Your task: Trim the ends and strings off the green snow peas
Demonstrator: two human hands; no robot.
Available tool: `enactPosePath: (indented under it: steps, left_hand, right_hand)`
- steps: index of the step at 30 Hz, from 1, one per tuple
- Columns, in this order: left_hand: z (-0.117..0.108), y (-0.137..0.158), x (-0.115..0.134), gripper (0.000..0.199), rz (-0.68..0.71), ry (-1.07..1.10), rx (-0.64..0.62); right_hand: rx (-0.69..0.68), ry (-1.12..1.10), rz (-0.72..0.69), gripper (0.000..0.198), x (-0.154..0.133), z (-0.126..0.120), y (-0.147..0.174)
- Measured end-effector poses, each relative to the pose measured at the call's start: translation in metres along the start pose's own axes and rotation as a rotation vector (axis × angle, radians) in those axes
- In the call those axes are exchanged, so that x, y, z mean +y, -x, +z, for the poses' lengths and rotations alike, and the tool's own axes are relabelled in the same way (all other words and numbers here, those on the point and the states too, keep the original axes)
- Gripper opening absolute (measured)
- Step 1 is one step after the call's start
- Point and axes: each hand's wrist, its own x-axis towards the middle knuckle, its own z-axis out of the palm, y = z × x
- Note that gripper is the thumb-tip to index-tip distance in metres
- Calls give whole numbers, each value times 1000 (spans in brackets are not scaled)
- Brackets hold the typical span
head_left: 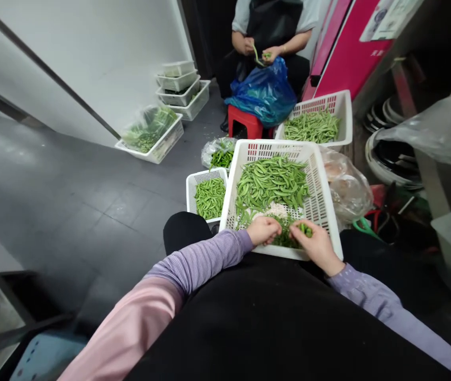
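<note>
A large white slotted basket (326, 211) rests on my lap, filled with green pea pods (271, 182). My left hand (263, 230) is closed at the basket's near edge, touching the pods; what it grips is hidden. My right hand (316, 244) pinches a green pea pod (305, 229) between fingers and thumb, just beside the left hand. Darker green trimmings lie between the two hands.
A smaller white basket of pods (208, 197) stands left of mine, another basket (317, 124) behind it. Opposite, a seated person's hands (267, 53) hold a pod over a blue plastic bag (264, 94) on a red stool (246, 123). Stacked white trays (181, 87) line the left wall.
</note>
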Motion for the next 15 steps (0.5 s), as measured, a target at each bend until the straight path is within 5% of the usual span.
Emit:
enactPosePath:
  steps: [3, 5, 9, 15]
  left_hand:
    - [-4, -19, -24, 26, -173, -271, 12]
    - [-5, -33, -39, 34, -164, -460, 8]
    - [3, -63, -46, 36, -82, -584, -33]
    - [5, -85, -33, 34, -76, -597, -111]
  right_hand:
    - [404, -486, 69, 35, 9, -14, -18]
    - [472, -715, 211, 39, 18, -31, -29]
    - [333, -831, 516, 36, 28, -46, -31]
    - [168, -768, 663, 51, 17, -19, -4]
